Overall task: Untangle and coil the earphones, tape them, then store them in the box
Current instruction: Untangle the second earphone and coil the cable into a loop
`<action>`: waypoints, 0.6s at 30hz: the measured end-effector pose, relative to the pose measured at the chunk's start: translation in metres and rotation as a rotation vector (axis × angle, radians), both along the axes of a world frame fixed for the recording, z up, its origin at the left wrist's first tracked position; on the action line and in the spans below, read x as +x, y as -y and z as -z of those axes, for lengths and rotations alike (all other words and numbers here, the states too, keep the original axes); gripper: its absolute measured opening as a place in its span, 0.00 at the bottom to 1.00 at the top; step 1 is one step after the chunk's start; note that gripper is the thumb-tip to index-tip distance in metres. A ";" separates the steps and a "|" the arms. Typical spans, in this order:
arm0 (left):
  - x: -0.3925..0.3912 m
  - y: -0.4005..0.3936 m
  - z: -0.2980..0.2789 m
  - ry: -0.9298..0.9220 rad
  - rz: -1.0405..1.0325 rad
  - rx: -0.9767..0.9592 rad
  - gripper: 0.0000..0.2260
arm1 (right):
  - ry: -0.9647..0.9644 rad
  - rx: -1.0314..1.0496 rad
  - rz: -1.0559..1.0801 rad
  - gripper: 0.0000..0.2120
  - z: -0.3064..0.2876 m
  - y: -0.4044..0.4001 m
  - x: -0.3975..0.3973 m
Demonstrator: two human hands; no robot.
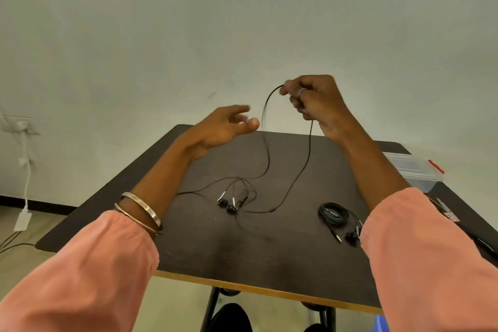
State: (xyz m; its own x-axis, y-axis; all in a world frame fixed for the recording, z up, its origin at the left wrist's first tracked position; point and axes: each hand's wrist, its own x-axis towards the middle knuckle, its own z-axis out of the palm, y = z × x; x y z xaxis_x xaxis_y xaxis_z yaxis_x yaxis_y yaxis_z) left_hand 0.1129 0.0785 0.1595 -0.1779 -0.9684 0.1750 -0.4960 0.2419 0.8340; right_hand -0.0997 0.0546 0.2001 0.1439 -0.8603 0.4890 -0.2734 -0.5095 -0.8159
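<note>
While both arms in pink sleeves (89, 275) reach forward, the dark table (269, 256) fills the lower middle of the view, in front of a pale wall (161, 35). At the far right edge of the table stands the clear plastic box (412, 170) with a red clasp. The right hand (314, 101) is raised above the far side of the table, and its fingers are curled tightly around the black cable of the loose earphones (231, 203). From this hand one strand bends over to the left and hangs down, and another strand falls straight to the table. Both strands end in a tangle on the table centre, where the two earbuds lie together. The left hand (225, 127) is lifted just beside the hanging strand, with fingers spread and relaxed, holding nothing; it is blurred. A second pair, the coiled earphones (336, 217), lies on the table near the right sleeve. Two metal bangles (142, 213) sit on the left wrist, and a ring (301, 91) is on the right hand.
</note>
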 end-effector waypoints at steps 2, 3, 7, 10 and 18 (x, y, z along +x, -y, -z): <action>-0.015 -0.004 -0.007 -0.131 0.084 -0.071 0.23 | -0.098 -0.063 -0.014 0.10 -0.003 -0.004 0.010; -0.022 -0.006 -0.011 -0.173 0.103 -0.097 0.19 | -0.124 -0.091 -0.015 0.09 -0.004 -0.004 0.014; -0.029 -0.005 -0.016 -0.396 0.041 -0.093 0.12 | -0.108 -0.087 -0.016 0.09 -0.003 -0.001 0.011; -0.011 0.000 -0.019 -0.703 0.016 0.006 0.11 | 0.046 0.085 -0.079 0.09 0.016 0.008 -0.009; 0.046 0.004 -0.026 -1.190 -0.182 -0.048 0.14 | 0.287 0.414 -0.211 0.09 0.085 0.022 -0.038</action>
